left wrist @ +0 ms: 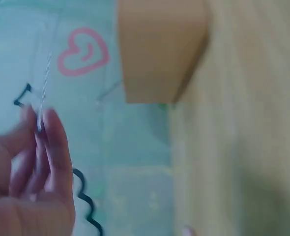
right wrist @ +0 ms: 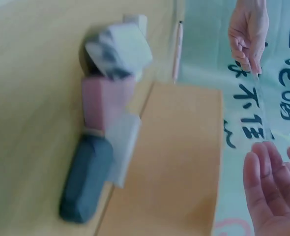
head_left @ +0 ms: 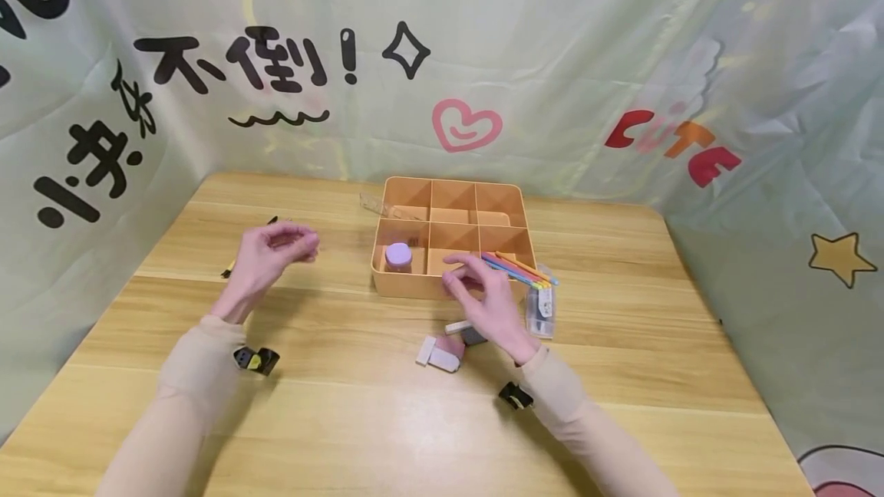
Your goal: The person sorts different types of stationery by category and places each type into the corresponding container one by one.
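My left hand (head_left: 272, 251) is raised over the left of the table. In the left wrist view it pinches a thin clear strip (left wrist: 47, 73), seen edge-on, between thumb and fingers. The right wrist view shows this ruler-like strip (right wrist: 263, 108) running from the left hand (right wrist: 250, 32) towards my right fingertips. My right hand (head_left: 486, 297) hovers at the front edge of the orange divided box (head_left: 407, 286), its fingers loosely bent and thumb apart from them. Whether those fingertips touch the strip cannot be told. Below it lie a pink block (head_left: 452, 347), a dark block (head_left: 473, 337) and several whitish blocks (head_left: 443, 360).
A purple-lidded jar (head_left: 398, 256) stands in the box's front left compartment. Coloured pens (head_left: 518, 270) lean out of the front right one. Another clear piece (head_left: 373, 204) sticks out at the back left. A clear case (head_left: 541, 313) lies right of the box. A pen (head_left: 228, 271) is partly behind my left hand.
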`<state>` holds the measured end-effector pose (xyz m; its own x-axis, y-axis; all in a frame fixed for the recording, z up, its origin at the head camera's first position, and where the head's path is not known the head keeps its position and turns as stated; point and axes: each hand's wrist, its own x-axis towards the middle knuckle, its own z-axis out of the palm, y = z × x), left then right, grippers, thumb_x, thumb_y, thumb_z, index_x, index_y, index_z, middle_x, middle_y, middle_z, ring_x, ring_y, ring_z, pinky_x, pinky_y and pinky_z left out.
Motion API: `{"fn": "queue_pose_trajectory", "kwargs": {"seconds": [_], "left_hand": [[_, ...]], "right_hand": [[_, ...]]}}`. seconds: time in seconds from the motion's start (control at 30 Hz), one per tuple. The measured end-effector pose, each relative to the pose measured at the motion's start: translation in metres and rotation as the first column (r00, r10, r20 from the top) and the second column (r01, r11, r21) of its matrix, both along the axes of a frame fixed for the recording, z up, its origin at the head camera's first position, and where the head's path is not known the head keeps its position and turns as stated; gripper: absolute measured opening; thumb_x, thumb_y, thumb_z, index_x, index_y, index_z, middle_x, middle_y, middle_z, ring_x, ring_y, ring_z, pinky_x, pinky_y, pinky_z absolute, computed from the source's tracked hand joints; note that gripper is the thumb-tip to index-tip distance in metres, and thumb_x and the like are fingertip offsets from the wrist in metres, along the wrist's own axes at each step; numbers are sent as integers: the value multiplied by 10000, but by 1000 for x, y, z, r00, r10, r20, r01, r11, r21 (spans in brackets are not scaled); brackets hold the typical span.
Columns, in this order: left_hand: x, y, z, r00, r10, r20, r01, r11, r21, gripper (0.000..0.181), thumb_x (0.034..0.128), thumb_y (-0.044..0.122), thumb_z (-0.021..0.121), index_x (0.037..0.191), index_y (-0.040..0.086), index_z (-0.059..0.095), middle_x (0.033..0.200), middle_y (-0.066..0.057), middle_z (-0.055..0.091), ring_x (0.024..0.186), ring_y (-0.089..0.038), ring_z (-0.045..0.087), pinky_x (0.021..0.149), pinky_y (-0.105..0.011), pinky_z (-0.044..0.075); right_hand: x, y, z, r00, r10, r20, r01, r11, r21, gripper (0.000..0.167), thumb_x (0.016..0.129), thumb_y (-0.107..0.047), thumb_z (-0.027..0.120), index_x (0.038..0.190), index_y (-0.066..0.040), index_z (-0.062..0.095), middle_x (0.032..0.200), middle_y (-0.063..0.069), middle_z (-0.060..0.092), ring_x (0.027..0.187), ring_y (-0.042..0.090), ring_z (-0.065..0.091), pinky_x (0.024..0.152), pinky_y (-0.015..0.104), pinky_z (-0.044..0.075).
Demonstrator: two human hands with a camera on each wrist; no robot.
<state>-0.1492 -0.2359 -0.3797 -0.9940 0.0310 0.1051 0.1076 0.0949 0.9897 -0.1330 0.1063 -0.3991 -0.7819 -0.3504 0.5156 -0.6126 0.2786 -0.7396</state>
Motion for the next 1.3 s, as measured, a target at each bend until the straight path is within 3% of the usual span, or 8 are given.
{"fn": "queue_pose_trajectory", "kwargs": {"seconds": [0.1,0.27,0.47,0.6,0.77,0.9,1.1,1.3], "left_hand": [[-13,9,16,996,89,-2,-88,993,74,338,931,89,708,1173,-131,623,825,100,755,725,-40,728,732,-195,618],[-40,26,34,976,211,-51,-212,977,-20,390,938,89,700,1216,-174,623,771,146,709,653,15,701,705,-166,609],[-66,41,43,955,280,-93,-294,930,-222,335,950,181,698,1176,-65,711,962,-198,759,589,71,671,641,-141,592],[-80,46,41,952,284,-112,-305,898,-318,297,956,191,680,1140,-35,740,1038,-269,746,561,99,649,613,-121,574],[-92,50,35,957,271,-105,-290,889,-355,263,948,158,684,1109,-39,750,1015,-252,757,552,85,651,625,-133,583],[-97,53,33,960,260,-100,-278,884,-375,251,934,153,698,1082,-41,758,1007,-243,760,543,72,655,599,-92,553],[-99,56,30,961,255,-105,-275,852,-446,236,928,168,706,1052,-22,770,956,-214,772,515,64,625,568,-65,492],[-101,61,27,967,239,-90,-254,872,-418,208,928,104,682,1045,-49,761,991,-253,760,542,18,656,589,-189,601]], "right_hand": [[1,10,7,1000,-28,-14,28,999,-38,181,972,17,605,1144,45,651,822,202,738,715,282,712,695,217,609],[1,22,15,996,-70,-51,66,995,-74,161,965,40,599,1114,47,659,821,180,734,710,240,693,691,163,586],[-1,35,22,992,-112,-64,103,987,-123,150,956,56,604,1093,90,655,792,207,723,685,245,686,686,139,582],[-1,44,25,985,-157,-75,144,978,-152,152,951,71,600,1085,93,668,796,214,725,686,183,694,674,133,580],[-2,55,27,974,-197,-108,173,965,-197,163,944,111,569,1076,108,664,795,253,714,693,34,669,666,119,560],[-4,63,28,964,-233,-130,201,954,-223,168,955,111,550,1090,119,649,791,268,705,693,-36,649,660,126,556],[-3,73,28,953,-278,-124,245,943,-227,172,964,93,553,1101,112,655,806,275,713,696,-3,667,678,111,557],[-3,81,26,942,-313,-119,283,935,-214,173,976,69,557,1112,92,663,829,272,724,708,43,683,686,108,554]]}}
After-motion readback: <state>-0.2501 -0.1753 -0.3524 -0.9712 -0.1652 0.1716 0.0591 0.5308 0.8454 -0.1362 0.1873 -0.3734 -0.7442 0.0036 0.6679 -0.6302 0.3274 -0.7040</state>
